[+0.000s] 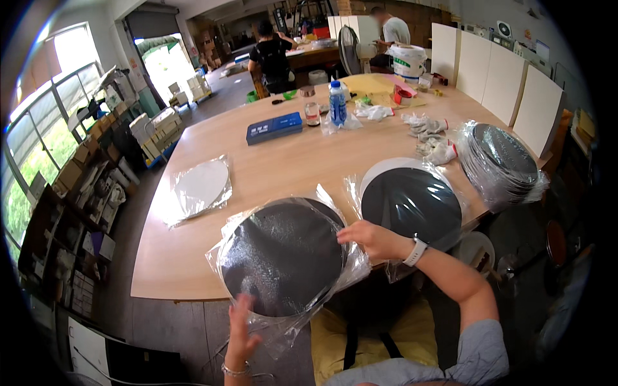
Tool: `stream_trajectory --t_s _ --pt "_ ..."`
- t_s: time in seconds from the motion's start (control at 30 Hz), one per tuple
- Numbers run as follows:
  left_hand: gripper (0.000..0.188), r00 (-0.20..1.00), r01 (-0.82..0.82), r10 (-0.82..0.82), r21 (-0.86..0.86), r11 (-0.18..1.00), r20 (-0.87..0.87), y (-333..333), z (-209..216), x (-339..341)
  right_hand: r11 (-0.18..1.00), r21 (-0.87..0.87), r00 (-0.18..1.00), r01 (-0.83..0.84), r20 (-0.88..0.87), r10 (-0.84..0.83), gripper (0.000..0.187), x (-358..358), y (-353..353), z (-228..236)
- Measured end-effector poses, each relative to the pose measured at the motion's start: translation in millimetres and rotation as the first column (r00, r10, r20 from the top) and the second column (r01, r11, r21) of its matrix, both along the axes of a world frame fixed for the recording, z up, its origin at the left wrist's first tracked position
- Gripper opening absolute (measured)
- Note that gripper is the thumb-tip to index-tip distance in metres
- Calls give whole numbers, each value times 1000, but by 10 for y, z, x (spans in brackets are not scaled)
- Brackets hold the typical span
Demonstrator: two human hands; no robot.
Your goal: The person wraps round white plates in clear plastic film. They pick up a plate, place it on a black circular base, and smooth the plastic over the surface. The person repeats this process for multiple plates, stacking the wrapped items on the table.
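In front of me a round black disc (283, 257) in a clear plastic bag (351, 267) lies at the table's near edge, partly overhanging it. My right hand (376, 239), a white watch on its wrist, reaches over from the right. Its fingers are stretched out and touch the bagged disc's right edge; the thumb is hidden. Below the disc's lower left edge is my left hand (241, 331), fingers apart and slightly blurred, with nothing visible in it. Another black disc (412, 202) in clear plastic rests to the right, over a white round sheet (389, 166).
A bagged white disc (203, 186) lies left on the wooden table (167, 257). Stacked bagged discs (505, 154) stand right. Farther back are a blue box (274, 128), a bottle (337, 103), a jar (310, 109), gloves (425, 125), tape (402, 96) and a bucket (408, 63). Two people work beyond.
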State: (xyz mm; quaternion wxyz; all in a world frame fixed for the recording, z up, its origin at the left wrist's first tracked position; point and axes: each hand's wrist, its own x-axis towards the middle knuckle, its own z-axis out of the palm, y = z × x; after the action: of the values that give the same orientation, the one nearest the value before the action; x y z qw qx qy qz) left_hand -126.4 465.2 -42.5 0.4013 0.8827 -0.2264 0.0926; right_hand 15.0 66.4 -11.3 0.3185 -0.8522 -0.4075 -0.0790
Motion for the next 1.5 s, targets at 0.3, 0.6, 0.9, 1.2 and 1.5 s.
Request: stream_trajectory --t_s 0.3,0.6,0.9,1.2,1.5 --pt "27 936 -220 102 335 916 337 -291 -147 -664 976 -39 976 -215 12 215 23 -82 -401 41" --pt "20 820 -566 573 -144 812 7 -359 -194 -560 984 97 866 150 -494 -84 24 86 -190 14" --pt "29 716 -689 574 -269 673 -397 -371 -458 -362 883 -255 862 395 -231 -452 24 85 -12 -210" --pt "24 652 -729 411 -378 571 -637 -373 -677 -253 856 -228 874 464 -37 -484 18 22 139 -256" --pt "16 770 -594 -225 -800 90 -597 -346 -497 -782 895 -218 854 388 -281 -438 31 -878 -106 47"
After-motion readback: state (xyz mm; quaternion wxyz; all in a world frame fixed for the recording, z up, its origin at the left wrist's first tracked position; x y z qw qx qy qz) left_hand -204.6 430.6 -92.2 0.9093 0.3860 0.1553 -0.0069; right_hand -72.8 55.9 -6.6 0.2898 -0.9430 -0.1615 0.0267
